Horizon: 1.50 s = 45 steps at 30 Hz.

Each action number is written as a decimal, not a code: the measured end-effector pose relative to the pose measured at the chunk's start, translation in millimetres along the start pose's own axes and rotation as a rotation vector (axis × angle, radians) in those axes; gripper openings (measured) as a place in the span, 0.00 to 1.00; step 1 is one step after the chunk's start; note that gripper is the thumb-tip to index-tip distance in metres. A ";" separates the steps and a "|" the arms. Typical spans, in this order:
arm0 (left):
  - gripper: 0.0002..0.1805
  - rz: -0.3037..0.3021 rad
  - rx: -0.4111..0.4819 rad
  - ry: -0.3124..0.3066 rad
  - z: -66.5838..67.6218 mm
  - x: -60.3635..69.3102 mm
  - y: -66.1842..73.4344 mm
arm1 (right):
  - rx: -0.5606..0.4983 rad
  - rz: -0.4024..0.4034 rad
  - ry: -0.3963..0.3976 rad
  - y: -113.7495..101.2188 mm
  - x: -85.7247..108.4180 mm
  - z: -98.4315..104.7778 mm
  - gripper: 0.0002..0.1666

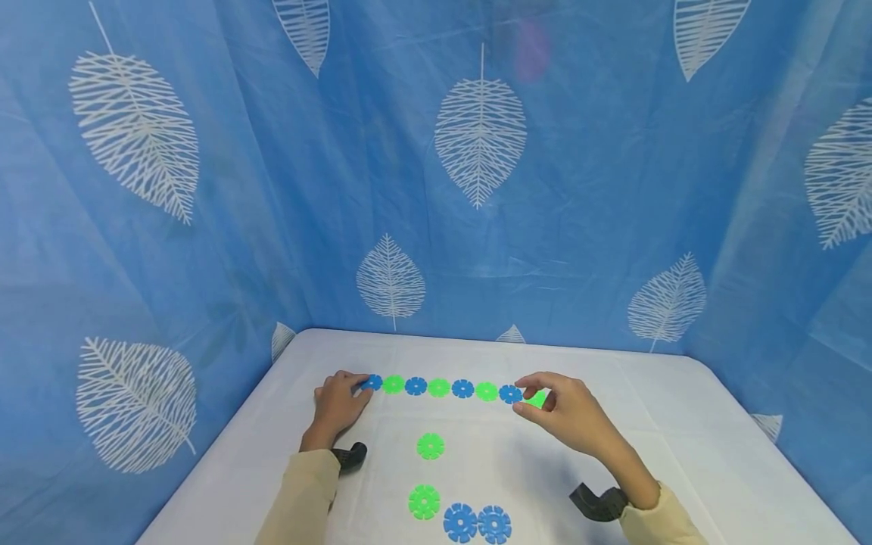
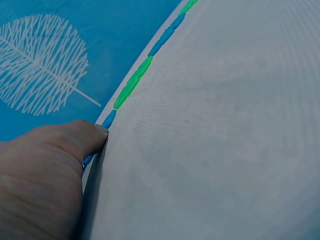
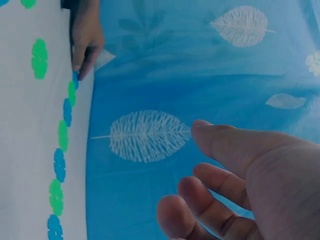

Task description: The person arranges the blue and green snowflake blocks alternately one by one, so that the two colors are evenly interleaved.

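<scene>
A row of notched plastic snowflake discs, alternating blue and green, runs across the far part of the white table. At its left end, my left hand [image 1: 337, 406] pinches a blue disc [image 1: 372, 382] between thumb and fingers; the left wrist view shows the thumb over this blue disc [image 2: 109, 120]. My right hand [image 1: 571, 414] is by the row's other end, near a blue disc [image 1: 510, 393] and a green disc [image 1: 537, 400] partly hidden by the fingers. In the right wrist view, the right hand's fingers [image 3: 210, 202] are parted and hold nothing.
Nearer on the white table [image 1: 381, 484] lie loose discs: one green disc [image 1: 431, 446], another green disc [image 1: 425, 502] closer in, and two blue discs [image 1: 460, 522] side by side. A blue curtain with white leaves [image 1: 480, 144] hangs behind and at the sides.
</scene>
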State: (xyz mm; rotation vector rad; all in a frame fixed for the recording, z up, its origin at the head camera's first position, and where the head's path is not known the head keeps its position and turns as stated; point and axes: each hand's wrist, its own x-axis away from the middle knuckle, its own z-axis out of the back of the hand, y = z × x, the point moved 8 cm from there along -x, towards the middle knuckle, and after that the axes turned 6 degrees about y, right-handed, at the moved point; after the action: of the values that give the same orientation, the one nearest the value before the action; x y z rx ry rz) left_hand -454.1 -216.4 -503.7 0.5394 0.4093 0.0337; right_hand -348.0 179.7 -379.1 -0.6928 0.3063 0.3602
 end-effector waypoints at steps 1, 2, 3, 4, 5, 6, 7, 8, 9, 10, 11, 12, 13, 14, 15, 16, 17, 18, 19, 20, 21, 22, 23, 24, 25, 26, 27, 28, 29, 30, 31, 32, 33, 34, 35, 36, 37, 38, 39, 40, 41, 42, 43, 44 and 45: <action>0.22 -0.001 0.000 0.002 0.5 0.0 0.0 | -0.004 -0.001 -0.007 1.1 2.3 -1.7 0.20; 0.22 -0.001 0.003 0.004 1.3 0.1 0.3 | -0.008 0.001 -0.014 2.1 4.5 -3.6 0.20; 0.22 -0.002 0.005 0.006 2.1 0.1 0.4 | -0.011 0.003 -0.023 3.0 6.6 -5.8 0.20; 0.22 0.002 0.004 0.005 2.7 0.2 0.4 | -0.017 0.006 -0.034 3.5 8.6 -8.1 0.21; 0.22 0.002 0.003 0.005 3.2 0.3 0.5 | -0.027 0.011 -0.048 3.7 10.5 -10.6 0.21; 0.22 0.004 0.004 0.004 3.5 0.3 0.3 | -0.036 0.016 -0.063 3.7 12.2 -13.3 0.22; 0.22 0.007 0.002 0.001 3.6 0.4 -0.1 | -0.043 0.021 -0.081 3.7 14.1 -16.1 0.22; 0.22 0.010 0.004 -0.001 3.8 0.5 -0.3 | -0.054 0.027 -0.101 3.3 16.0 -18.7 0.22; 0.22 0.012 0.003 -0.004 3.8 0.6 -0.7 | -0.064 0.033 -0.123 2.9 17.7 -21.4 0.22; 0.23 0.014 0.003 -0.006 3.7 0.7 -1.0 | -0.076 0.040 -0.147 2.3 19.3 -24.0 0.22; 0.23 0.015 0.006 -0.007 3.5 0.9 -1.1 | -0.089 0.045 -0.173 1.9 20.9 -26.6 0.22; 0.23 0.017 0.004 -0.011 3.2 1.0 -1.6 | -0.102 0.049 -0.200 1.6 22.5 -29.1 0.23; 0.23 0.016 0.006 -0.012 3.0 1.2 -1.6 | -0.115 0.055 -0.227 1.0 23.9 -31.3 0.23; 0.23 0.016 0.007 -0.013 2.7 1.5 -1.6 | -0.127 0.061 -0.256 0.6 25.2 -33.5 0.24; 0.23 0.015 0.006 -0.014 2.3 1.6 -1.8 | -0.136 0.067 -0.285 0.6 26.3 -35.7 0.24; 0.23 0.015 0.006 -0.015 1.9 1.7 -2.0 | -0.147 0.072 -0.312 0.8 27.3 -37.8 0.25; 0.23 0.015 0.005 -0.016 1.5 1.8 -2.3 | -0.158 0.079 -0.337 1.0 28.4 -39.8 0.26; 0.23 0.013 0.004 -0.015 1.3 2.0 -2.6 | -0.169 0.094 -0.362 1.0 29.3 -41.9 0.27; 0.23 0.014 0.008 -0.014 1.4 2.0 -2.6 | -0.186 0.110 -0.387 0.8 30.3 -44.4 0.28; 0.23 0.012 0.011 -0.011 1.6 2.1 -2.6 | -0.203 0.125 -0.413 1.0 31.4 -47.4 0.28; 0.23 0.011 0.014 -0.008 2.0 2.2 -2.2 | -0.220 0.141 -0.437 1.3 32.6 -50.8 0.28; 0.23 0.009 0.018 -0.005 2.6 2.3 -1.7 | -0.240 0.157 -0.461 1.4 33.7 -54.6 0.28; 0.23 0.008 0.019 -0.003 2.8 2.2 -1.5 | -0.258 0.171 -0.486 1.6 35.1 -58.7 0.28; 0.23 0.006 0.021 -0.002 3.1 2.0 -1.0 | -0.276 0.185 -0.509 1.8 36.4 -63.0 0.27; 0.23 0.007 0.022 -0.003 3.2 1.8 -0.6 | -0.289 0.193 -0.533 2.1 37.8 -67.5 0.27; 0.23 0.007 0.020 -0.003 3.0 1.5 -0.4 | -0.299 0.206 -0.552 1.9 39.2 -71.2 0.27; 0.23 0.007 0.017 -0.005 2.7 1.2 -0.2 | -0.306 0.219 -0.569 1.7 40.7 -74.6 0.26; 0.23 0.006 0.016 -0.007 2.5 1.1 0.0 | -0.310 0.231 -0.583 1.5 42.2 -77.6 0.25; 0.23 0.007 0.014 -0.008 2.2 0.9 0.1 | -0.310 0.240 -0.596 1.3 43.6 -80.1 0.24; 0.23 0.007 0.015 -0.007 2.2 0.9 0.4 | -0.310 0.255 -0.604 0.9 45.0 -82.2 0.24; 0.23 0.007 0.017 -0.005 2.5 0.9 0.8 | -0.311 0.264 -0.613 0.3 46.4 -83.9 0.23; 0.23 0.005 0.014 -0.004 2.3 0.8 0.9 | -0.311 0.275 -0.619 -0.2 47.7 -85.6 0.23; 0.23 0.003 0.015 -0.004 2.6 1.0 1.1 | -0.306 0.275 -0.626 0.4 49.0 -87.9 0.22; 0.23 0.001 0.016 -0.002 3.0 1.2 1.6 | -0.300 0.274 -0.633 0.7 50.0 -90.1 0.22; 0.22 0.003 0.017 -0.004 2.7 1.1 1.5 | -0.297 0.271 -0.641 0.9 51.2 -92.5 0.22; 0.22 0.004 0.018 -0.006 2.6 1.2 1.4 | -0.295 0.271 -0.649 1.0 52.3 -94.9 0.23; 0.22 0.006 0.018 -0.008 2.5 1.2 1.3 | -0.294 0.267 -0.660 1.1 53.2 -97.6 0.23; 0.22 0.007 0.017 -0.010 2.3 1.2 1.1 | -0.291 0.267 -0.668 1.3 54.0 -100.2 0.24; 0.22 0.010 0.020 -0.011 2.4 1.3 1.1 | -0.287 0.267 -0.677 1.3 54.8 -102.4 0.24; 0.22 0.009 0.020 -0.010 2.4 1.4 1.3 | -0.288 0.268 -0.686 1.0 55.6 -104.4 0.25; 0.22 0.011 0.021 -0.011 2.4 1.4 1.2 | -0.289 0.271 -0.694 0.6 56.3 -106.1 0.25; 0.22 0.009 0.020 -0.010 2.8 1.6 1.6 | -0.288 0.275 -0.698 0.2 56.8 -107.3 0.25; 0.22 0.008 0.019 -0.009 3.3 1.9 2.1 | -0.288 0.276 -0.702 -0.3 57.2 -108.5 0.25; 0.22 0.007 0.020 -0.009 3.7 2.1 2.5 | -0.287 0.279 -0.704 -0.8 57.4 -109.1 0.25; 0.22 0.006 0.022 -0.008 4.2 2.2 3.0 | -0.283 0.284 -0.704 -1.3 57.5 -109.7 0.25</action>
State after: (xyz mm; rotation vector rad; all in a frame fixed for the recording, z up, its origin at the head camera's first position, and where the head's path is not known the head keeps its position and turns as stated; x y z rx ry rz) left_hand -450.2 -215.6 -499.8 0.5628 0.4005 0.0329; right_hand -312.9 118.3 -480.7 -0.7551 -0.3275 0.8994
